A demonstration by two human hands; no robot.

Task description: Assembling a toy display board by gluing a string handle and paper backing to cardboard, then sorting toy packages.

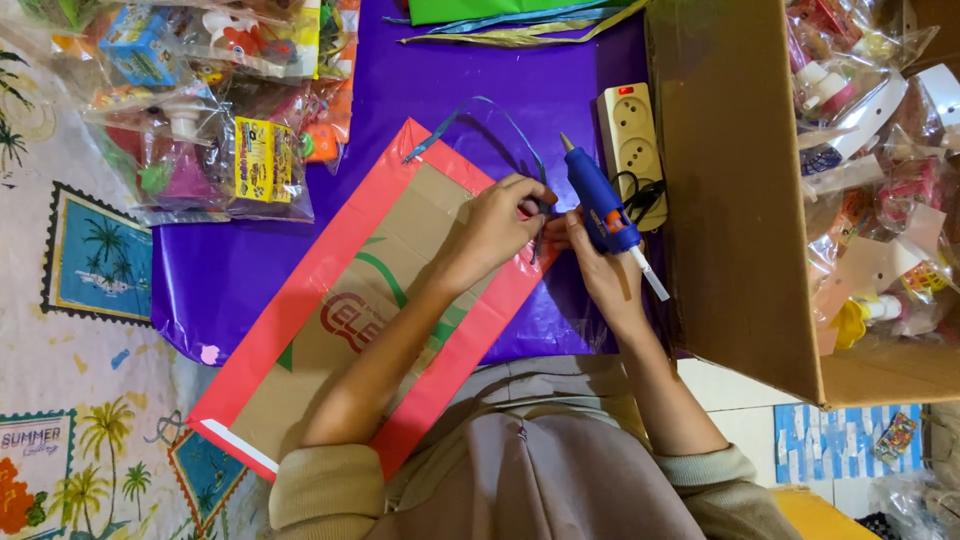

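Blue plastic glue gun [598, 205], right hand [600, 262], red-edged cardboard [340, 330]

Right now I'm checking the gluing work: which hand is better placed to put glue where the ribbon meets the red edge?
The right hand, probably: it grips the blue glue gun just beside that spot. The left hand pinches the blue ribbon against the cardboard panel.

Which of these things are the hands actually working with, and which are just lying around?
In use:
left hand pressing blue ribbon onto the red-edged cardboard panel
right hand holding the blue glue gun

Lying about:
power strip
bagged toys
open cardboard box
purple sheet
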